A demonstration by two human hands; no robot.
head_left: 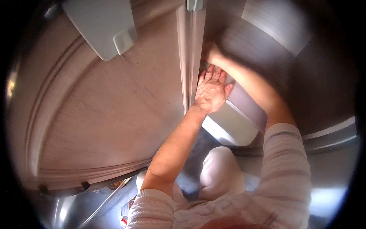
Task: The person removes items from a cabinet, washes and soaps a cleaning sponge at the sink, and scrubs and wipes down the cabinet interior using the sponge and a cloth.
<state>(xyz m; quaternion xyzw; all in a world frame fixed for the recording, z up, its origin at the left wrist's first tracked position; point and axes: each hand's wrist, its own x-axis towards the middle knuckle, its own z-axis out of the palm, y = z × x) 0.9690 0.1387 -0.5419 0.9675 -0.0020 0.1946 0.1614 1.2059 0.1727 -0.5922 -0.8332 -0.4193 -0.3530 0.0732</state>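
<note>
My left hand (pixel 212 91) lies flat, back up, fingers stretched out and thumb apart. It rests beside the vertical edge strip (pixel 184 65) of a large brown panel (pixel 110 103), over a pale flat surface (pixel 228 120) with a rounded corner. Nothing shows in its grip. My right hand (pixel 211 53) reaches past the left fingertips into the shaded corner by the same edge. It is bent at the wrist and its fingers are blurred and hidden in shadow, so what it touches is not visible.
A pale grey flap (pixel 101 26) with a small tab overhangs the brown panel at upper left. A dark brown surface (pixel 316 84) with a light rectangular patch (pixel 276 24) stands at right. A thin pale rod (pixel 108 200) and a red-capped item (pixel 124 221) lie below left.
</note>
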